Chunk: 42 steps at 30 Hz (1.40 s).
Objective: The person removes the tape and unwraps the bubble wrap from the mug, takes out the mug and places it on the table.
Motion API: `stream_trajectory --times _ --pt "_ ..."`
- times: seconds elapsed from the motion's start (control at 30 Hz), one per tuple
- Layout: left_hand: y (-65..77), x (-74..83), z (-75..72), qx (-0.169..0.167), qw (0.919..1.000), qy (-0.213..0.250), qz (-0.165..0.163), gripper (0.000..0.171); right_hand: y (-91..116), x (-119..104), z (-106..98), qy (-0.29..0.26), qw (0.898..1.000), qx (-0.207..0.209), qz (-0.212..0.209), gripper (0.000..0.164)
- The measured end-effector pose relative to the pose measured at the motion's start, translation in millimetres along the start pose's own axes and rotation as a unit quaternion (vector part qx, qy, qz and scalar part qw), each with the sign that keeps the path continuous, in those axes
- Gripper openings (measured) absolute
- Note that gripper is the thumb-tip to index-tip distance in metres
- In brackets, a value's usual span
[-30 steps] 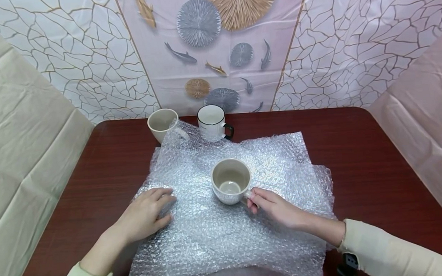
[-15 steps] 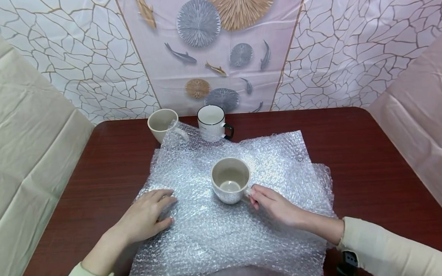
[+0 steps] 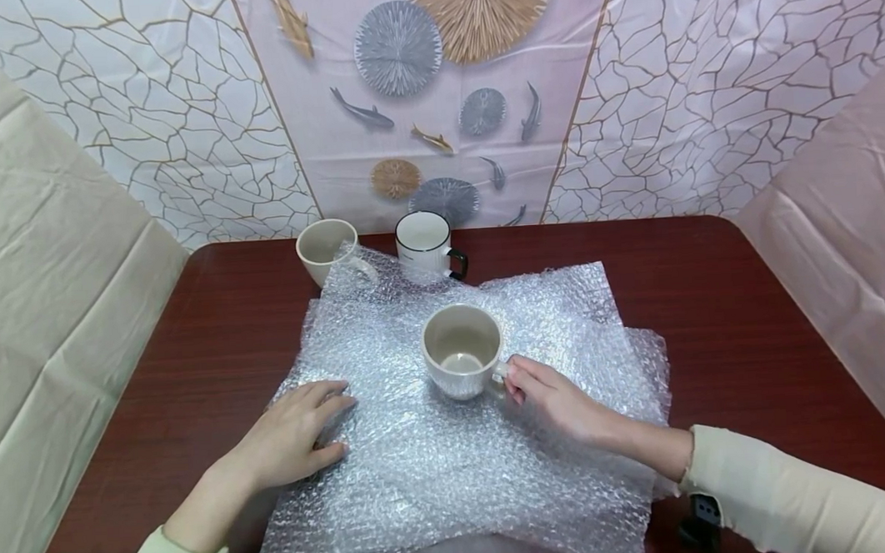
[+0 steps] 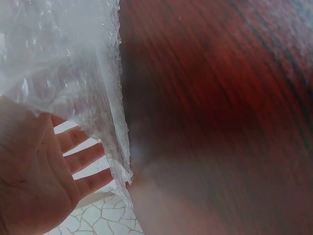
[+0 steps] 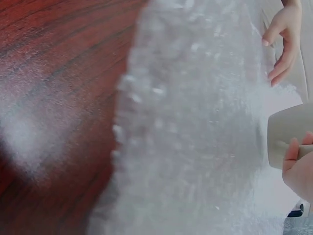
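Observation:
My right hand [image 3: 550, 394] pinches the handle of a cream mug [image 3: 461, 351], which is upright with its mouth facing up over the middle of the bubble wrap [image 3: 423, 478]. In the right wrist view the mug [image 5: 283, 129] shows at the right edge, with fingers curled at its handle. My left hand [image 3: 293, 430] rests on the left side of the bubble wrap, its fingers spread and relaxed. From the left wrist view, the palm and fingers of that left hand [image 4: 58, 171] appear beside the edge of the wrap [image 4: 73, 88], which partly covers the fingertips.
At the back left of the dark red wooden table [image 3: 715, 312] stand a second cream mug [image 3: 321, 245] and a white mug with a black rim and handle [image 3: 420, 244]. A raised corner of the wrap overlaps both. Patterned cloth [image 3: 441, 101] hangs behind the table.
My right hand has moved slightly up and away from me with the mug in it, shifting the mug a little toward the back. The left hand has stayed nearly still.

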<state>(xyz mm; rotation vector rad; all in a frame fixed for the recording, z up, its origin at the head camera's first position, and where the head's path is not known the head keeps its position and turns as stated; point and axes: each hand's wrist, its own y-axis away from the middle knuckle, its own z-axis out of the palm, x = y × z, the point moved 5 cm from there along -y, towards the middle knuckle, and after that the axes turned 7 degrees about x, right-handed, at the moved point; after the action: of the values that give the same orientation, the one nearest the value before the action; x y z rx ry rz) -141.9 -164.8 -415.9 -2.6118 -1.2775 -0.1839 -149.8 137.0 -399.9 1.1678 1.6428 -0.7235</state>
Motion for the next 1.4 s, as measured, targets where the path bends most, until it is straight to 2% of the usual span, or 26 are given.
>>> stream_trajectory --times 0.17,0.4,0.63,0.93,1.27,1.4 --pt "-0.2 0.3 -0.4 0.008 1.0000 -0.003 0.004 0.056 -5.7 -7.0 -10.3 -0.024 0.999 0.034 -0.004 0.030" --pt "-0.2 -0.4 0.8 0.009 0.9999 -0.007 0.002 0.057 -15.7 -13.8 -27.7 -0.094 0.992 0.074 -0.024 0.025" --pt "-0.3 -0.5 2.8 0.008 0.9998 -0.018 -0.001 0.056 -24.7 -19.0 -48.8 -0.096 0.987 0.119 -0.039 0.028" --pt "-1.6 1.5 2.4 0.007 0.9998 -0.017 -0.006 0.056 -41.2 -20.3 -75.8 -0.114 0.976 0.182 -0.037 0.029" --pt "-3.0 1.8 5.3 0.006 0.9998 -0.017 0.000 0.057 -65.9 -16.9 -97.3 -0.098 0.970 0.222 -0.025 0.024" --pt "-4.7 2.2 6.2 0.008 0.9997 -0.021 0.003 0.057 -76.8 -13.3 -101.9 -0.088 0.971 0.222 -0.013 0.025"
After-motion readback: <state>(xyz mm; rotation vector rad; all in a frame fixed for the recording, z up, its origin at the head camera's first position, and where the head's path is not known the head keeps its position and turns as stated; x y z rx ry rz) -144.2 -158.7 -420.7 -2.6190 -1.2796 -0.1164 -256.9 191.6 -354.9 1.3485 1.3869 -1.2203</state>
